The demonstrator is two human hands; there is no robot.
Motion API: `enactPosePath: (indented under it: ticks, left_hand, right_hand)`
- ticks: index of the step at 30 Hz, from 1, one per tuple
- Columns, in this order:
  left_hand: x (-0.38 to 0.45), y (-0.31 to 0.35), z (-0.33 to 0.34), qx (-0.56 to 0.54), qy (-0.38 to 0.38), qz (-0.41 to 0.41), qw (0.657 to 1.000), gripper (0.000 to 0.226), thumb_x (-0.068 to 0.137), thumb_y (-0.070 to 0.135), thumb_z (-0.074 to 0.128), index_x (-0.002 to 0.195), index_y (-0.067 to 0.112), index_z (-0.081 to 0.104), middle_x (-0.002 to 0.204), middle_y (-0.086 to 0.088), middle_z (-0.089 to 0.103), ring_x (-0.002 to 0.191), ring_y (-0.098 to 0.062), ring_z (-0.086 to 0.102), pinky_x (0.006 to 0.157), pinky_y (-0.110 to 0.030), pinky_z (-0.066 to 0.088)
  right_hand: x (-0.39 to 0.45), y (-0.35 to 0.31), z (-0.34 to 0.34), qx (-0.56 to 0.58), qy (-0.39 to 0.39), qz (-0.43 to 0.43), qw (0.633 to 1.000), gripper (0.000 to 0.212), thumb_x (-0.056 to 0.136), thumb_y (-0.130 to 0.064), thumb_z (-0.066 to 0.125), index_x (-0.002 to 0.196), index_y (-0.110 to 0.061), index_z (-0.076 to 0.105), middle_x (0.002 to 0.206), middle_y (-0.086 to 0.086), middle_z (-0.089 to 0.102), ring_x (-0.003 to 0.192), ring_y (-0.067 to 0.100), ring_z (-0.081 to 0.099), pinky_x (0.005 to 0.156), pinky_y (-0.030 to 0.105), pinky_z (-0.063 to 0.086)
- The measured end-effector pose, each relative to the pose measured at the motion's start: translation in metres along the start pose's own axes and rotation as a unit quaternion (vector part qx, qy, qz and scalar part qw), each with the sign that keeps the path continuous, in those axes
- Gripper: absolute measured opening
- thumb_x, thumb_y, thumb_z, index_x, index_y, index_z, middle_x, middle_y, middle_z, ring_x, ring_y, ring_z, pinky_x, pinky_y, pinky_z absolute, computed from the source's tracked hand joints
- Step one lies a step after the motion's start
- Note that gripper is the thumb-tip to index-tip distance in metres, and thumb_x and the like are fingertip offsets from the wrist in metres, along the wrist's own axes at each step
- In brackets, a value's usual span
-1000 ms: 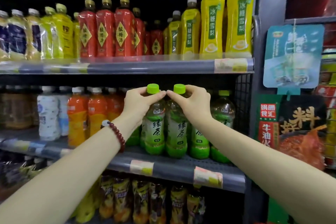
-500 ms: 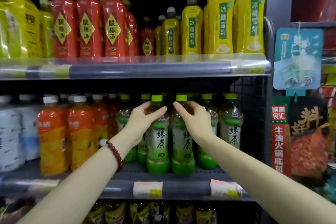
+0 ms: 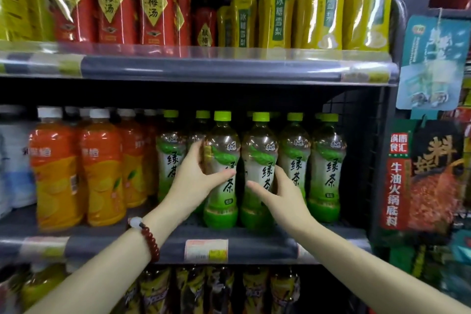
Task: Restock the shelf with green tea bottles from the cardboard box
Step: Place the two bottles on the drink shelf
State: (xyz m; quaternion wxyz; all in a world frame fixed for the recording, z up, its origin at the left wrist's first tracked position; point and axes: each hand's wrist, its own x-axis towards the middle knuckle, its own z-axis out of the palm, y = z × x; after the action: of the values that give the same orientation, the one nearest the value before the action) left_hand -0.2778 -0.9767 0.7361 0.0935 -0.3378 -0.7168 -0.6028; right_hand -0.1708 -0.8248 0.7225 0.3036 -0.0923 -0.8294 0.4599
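Orange drink bottles (image 3: 102, 168): middle shelf, left of centre; upright in rows with labels forward, as neighbours of the tea block.

Bead bracelet (image 3: 150, 239): lower centre-left, on the left wrist.

Left hand (image 3: 190, 181): centre of frame; thumb across the label front and fingers curled behind the left front green tea bottle (image 3: 221, 173), gripping its waist. Judged purpose: a mid-body hold lets the bottle be seated and turned label-outward.

Shelf (image 3: 254, 243): grey edge crossing the lower-centre frame, carrying a price tag (image 3: 206, 250); both front bottles stand upright on it, near the lip.

Right front green tea bottle (image 3: 259, 173): just right of centre, beside and apparently touching its partner.

Right hand (image 3: 279, 192): centre-right; fingers loosely spread, reaching round the bottle's lower right side. Contact appears light; a firm grip cannot be confirmed. Judged purpose: steadying or nudging the bottle into line.

Stocked green tea bottles (image 3: 327, 168): right of the hands, upright, green caps level, labels forward, forming the row the two front bottles are meant to match.

Hanging sauce packets (image 3: 430, 176): far right, on the rack beside the shelving.

Cardboard box: not in view.

Task stage (judgement): placement of this pair nearly complete; release and a return to the box would follow.
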Motion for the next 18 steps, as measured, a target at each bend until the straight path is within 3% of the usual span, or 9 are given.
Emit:
enactPosePath:
  ticks: [2, 4, 8, 12, 18]
  left_hand:
    - [-0.012, -0.011, 0.004, -0.006, -0.022, -0.045, 0.999, 0.05, 0.066, 0.035, 0.081, 0.109, 0.038, 0.056, 0.115, 0.013, 0.065, 0.111, -0.01, 0.06, 0.101, -0.042, 0.048]
    - [-0.022, -0.019, 0.007, -0.005, -0.026, -0.076, 0.997, 0.044, 0.064, 0.038, 0.081, 0.101, 0.042, 0.058, 0.11, 0.013, 0.067, 0.11, -0.011, 0.062, 0.1, -0.043, 0.049]
    - [-0.024, -0.012, 0.005, 0.072, -0.029, -0.09, 0.993, 0.062, 0.065, 0.046, 0.079, 0.121, 0.026, 0.06, 0.116, 0.008, 0.067, 0.11, -0.013, 0.061, 0.097, -0.04, 0.051]
    - [-0.026, -0.001, 0.006, 0.112, -0.013, -0.083, 0.99, 0.05, 0.071, 0.034, 0.079, 0.117, 0.021, 0.063, 0.108, 0.008, 0.069, 0.102, -0.011, 0.063, 0.094, -0.032, 0.051]
    - [-0.022, -0.009, 0.02, 0.041, 0.022, -0.097, 0.994, 0.06, 0.079, 0.018, 0.073, 0.134, 0.012, 0.049, 0.131, -0.006, 0.059, 0.116, -0.016, 0.056, 0.103, -0.035, 0.045]
  right_hand:
    - [0.0, 0.001, -0.001, 0.002, -0.001, -0.005, 1.0, 0.083, 0.086, -0.043, 0.064, 0.152, -0.019, 0.019, 0.156, -0.001, 0.03, 0.143, 0.016, 0.029, 0.104, 0.024, 0.026]
    - [0.0, 0.003, -0.002, 0.005, -0.003, -0.01, 1.0, 0.083, 0.085, -0.043, 0.065, 0.152, -0.018, 0.021, 0.155, -0.002, 0.032, 0.142, 0.016, 0.03, 0.101, 0.022, 0.026]
    - [0.001, 0.004, -0.006, 0.006, -0.02, 0.0, 1.0, 0.085, 0.081, -0.042, 0.071, 0.15, -0.02, 0.027, 0.151, -0.005, 0.04, 0.14, 0.016, 0.035, 0.106, 0.026, 0.029]
    - [0.0, 0.009, -0.007, -0.016, -0.019, -0.002, 1.0, 0.085, 0.075, -0.045, 0.076, 0.146, -0.022, 0.035, 0.145, -0.005, 0.049, 0.137, 0.015, 0.041, 0.114, 0.038, 0.034]
    - [-0.005, 0.007, 0.004, -0.021, 0.05, -0.017, 0.998, 0.073, 0.082, -0.033, 0.073, 0.144, -0.016, 0.038, 0.136, -0.003, 0.053, 0.128, 0.012, 0.046, 0.099, 0.023, 0.035]
